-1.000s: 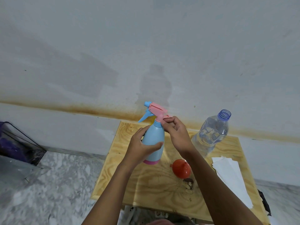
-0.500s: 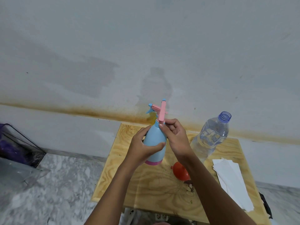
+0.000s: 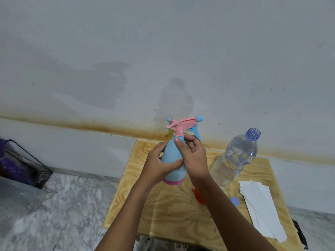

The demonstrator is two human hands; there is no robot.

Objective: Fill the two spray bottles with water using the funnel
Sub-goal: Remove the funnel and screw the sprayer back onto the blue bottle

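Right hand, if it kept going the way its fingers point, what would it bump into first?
The spray bottle. The right hand points up and left, and its fingers pinch the bottle's neck just under the pink spray head, so it would likely push straight into that.

Plywood table (image 3: pixel 172 214): clear water bottle (image 3: pixel 233 160) stood near far right corner; orange funnel (image 3: pixel 198 196), blue cap (image 3: pixel 235 201) lay mid-right; white papers (image 3: pixel 261 205) along right edge
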